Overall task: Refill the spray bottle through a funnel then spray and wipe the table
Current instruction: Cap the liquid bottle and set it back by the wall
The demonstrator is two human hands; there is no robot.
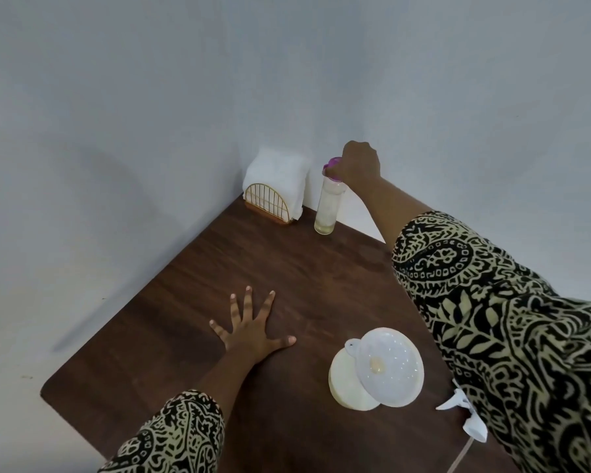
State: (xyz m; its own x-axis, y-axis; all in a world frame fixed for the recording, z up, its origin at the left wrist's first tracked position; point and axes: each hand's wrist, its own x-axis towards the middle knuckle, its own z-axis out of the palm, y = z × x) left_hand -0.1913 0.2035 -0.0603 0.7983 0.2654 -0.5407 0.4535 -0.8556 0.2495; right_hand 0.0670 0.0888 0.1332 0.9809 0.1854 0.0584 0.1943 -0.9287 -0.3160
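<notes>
Spray head (452,402) — partly behind rt sleeve (492,319)

Surface (304,285): napkin holder (268,204) in the far corner. Refill bottle (327,209) upright just right of it at the edge, right hand (360,162) on its cap. Spray bottle (347,387) toward the near right, funnel (389,367) in its mouth. Spray head (473,428) lying just right of it. Left hand (253,332) flat, mid-surface.

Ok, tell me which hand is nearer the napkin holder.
Right. The right hand grips the purple cap just beside the napkin holder; the left hand lies flat on the table, far nearer the person.
</notes>
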